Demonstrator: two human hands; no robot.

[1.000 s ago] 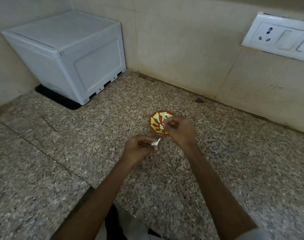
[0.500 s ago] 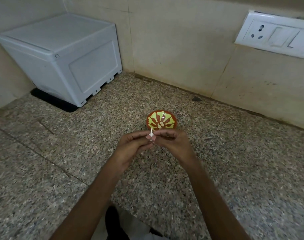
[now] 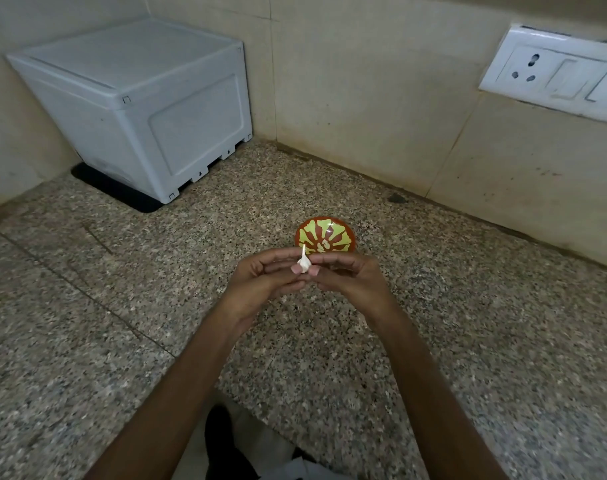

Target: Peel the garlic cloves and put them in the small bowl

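i see garlic clove (image 3: 303, 264) pinched between left hand (image 3: 260, 282) and right hand (image 3: 355, 280) fingertips, stem up, hands just short of small bowl (image 3: 343, 230).

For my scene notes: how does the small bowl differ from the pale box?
The small bowl is round, red with yellow-green pattern; the box is angular, plain pale grey. The bowl is much smaller than the box. Both rest on the speckled counter.
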